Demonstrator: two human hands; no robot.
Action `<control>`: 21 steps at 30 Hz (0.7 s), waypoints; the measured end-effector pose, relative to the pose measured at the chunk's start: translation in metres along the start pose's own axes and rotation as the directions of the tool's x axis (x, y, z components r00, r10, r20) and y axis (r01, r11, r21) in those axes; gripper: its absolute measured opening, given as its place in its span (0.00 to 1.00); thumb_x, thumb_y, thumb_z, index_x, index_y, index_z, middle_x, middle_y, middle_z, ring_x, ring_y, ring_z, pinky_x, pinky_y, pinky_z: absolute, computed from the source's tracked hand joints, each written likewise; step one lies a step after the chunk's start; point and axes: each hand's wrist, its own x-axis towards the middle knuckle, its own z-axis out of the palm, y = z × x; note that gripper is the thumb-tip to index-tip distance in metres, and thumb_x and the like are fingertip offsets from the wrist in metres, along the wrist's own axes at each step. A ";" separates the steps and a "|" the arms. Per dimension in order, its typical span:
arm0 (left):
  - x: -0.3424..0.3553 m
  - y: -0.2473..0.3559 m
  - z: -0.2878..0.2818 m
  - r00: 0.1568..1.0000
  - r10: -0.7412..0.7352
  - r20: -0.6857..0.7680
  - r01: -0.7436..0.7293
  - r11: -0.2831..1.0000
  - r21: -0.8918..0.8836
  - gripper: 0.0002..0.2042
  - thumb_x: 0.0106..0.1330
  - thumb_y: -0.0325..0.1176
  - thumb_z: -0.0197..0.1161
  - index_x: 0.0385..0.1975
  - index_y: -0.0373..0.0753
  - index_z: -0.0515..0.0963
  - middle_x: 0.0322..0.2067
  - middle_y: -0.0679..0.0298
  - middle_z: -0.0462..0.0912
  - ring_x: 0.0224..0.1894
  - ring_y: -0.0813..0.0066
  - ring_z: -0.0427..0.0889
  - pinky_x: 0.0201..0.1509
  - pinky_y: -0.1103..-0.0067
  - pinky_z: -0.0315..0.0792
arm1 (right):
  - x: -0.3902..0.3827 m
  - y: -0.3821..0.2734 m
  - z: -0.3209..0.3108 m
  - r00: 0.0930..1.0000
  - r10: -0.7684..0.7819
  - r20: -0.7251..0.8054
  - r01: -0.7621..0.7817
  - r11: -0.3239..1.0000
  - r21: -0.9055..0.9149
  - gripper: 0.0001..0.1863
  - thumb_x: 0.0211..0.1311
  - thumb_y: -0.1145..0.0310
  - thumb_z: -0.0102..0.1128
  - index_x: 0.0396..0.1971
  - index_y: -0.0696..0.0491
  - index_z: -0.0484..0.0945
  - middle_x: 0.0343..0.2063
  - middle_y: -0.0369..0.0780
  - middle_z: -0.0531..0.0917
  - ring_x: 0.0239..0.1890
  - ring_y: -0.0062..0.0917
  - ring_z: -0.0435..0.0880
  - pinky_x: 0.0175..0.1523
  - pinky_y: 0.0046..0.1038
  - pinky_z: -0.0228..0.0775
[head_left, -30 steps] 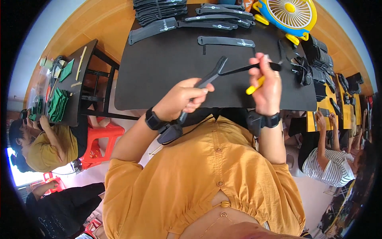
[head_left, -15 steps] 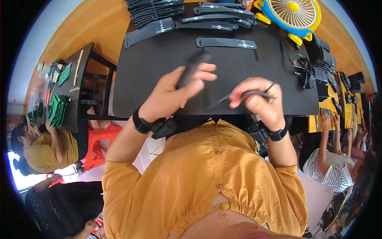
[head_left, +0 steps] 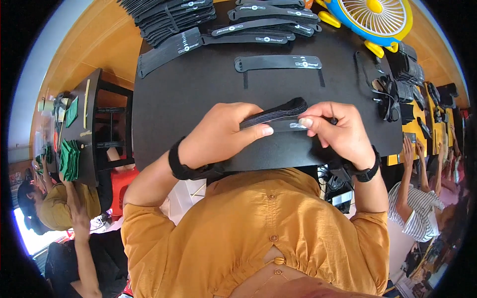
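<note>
My left hand (head_left: 223,131) is closed around a bundle of folded black straps (head_left: 276,113); its looped end sticks out to the right. With thumb and fingers, my right hand (head_left: 338,126) pinches a thin black strap (head_left: 287,125) with white print, just below that looped end. A dark end pokes out between the right fingers, and the palm side of the grip is hidden. Beyond both hands, a single flat black strap (head_left: 278,63) with a rounded, slotted end lies on the dark table (head_left: 184,99).
Stacked black straps (head_left: 174,22) and a looser pile of straps (head_left: 268,25) lie at the table's far side. A yellow and blue fan (head_left: 372,20) stands far right, with tangled black cords (head_left: 386,97) nearer. People work at side tables left and right.
Both hands have come together over the table. The bundle has swung from upright to pointing right, and my right hand now pinches a strap beside it. The view has shifted slightly.
</note>
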 end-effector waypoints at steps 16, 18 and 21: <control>0.070 -0.056 -0.062 0.909 -0.411 0.069 0.417 0.893 -0.172 0.13 0.63 0.40 0.68 0.40 0.37 0.81 0.21 0.71 0.79 0.17 0.88 0.72 0.18 0.89 0.61 | 0.094 0.017 -0.073 0.968 0.236 -0.087 -0.246 0.961 -0.129 0.07 0.64 0.70 0.64 0.37 0.57 0.80 0.23 0.32 0.80 0.17 0.10 0.70 0.22 0.14 0.61; 0.075 -0.067 -0.056 0.912 -0.407 0.041 0.409 0.900 -0.155 0.13 0.62 0.40 0.68 0.38 0.37 0.81 0.21 0.70 0.79 0.18 0.87 0.73 0.18 0.89 0.62 | 0.099 0.023 -0.079 0.965 0.247 -0.091 -0.261 0.944 -0.201 0.07 0.63 0.69 0.65 0.35 0.57 0.80 0.22 0.32 0.79 0.17 0.10 0.70 0.22 0.14 0.61; 0.081 -0.068 -0.054 0.900 -0.434 0.027 0.433 0.890 -0.144 0.15 0.61 0.41 0.69 0.34 0.33 0.80 0.21 0.67 0.80 0.19 0.83 0.77 0.22 0.85 0.67 | 0.102 0.032 -0.084 0.946 0.299 -0.126 -0.318 0.931 -0.181 0.09 0.62 0.67 0.66 0.32 0.57 0.79 0.20 0.32 0.78 0.15 0.11 0.70 0.21 0.16 0.59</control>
